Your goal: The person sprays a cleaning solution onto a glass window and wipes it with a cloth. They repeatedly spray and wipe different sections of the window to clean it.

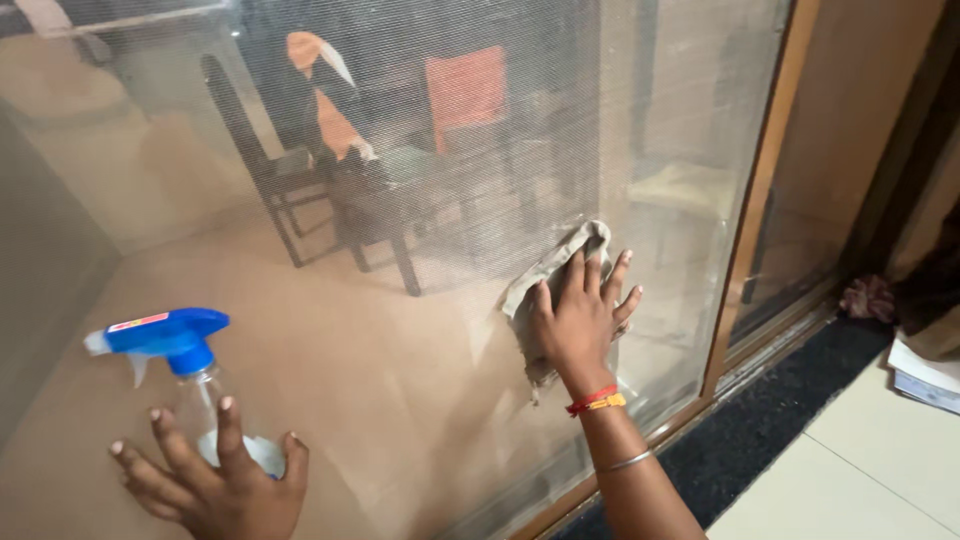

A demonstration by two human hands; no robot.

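My right hand presses a grey cloth flat against the glass of a sliding door, fingers spread over it. Red and yellow threads and a thin bangle circle that wrist. My left hand grips a clear spray bottle with a blue trigger head, held low at the left with the nozzle facing left. The bottle's lower part is hidden by my fingers.
Behind the glass and its mesh screen stand dark chairs with orange cloth draped on them. The wooden door frame rises on the right, with a dark floor mat and pale tiles beside it. Papers lie at the far right.
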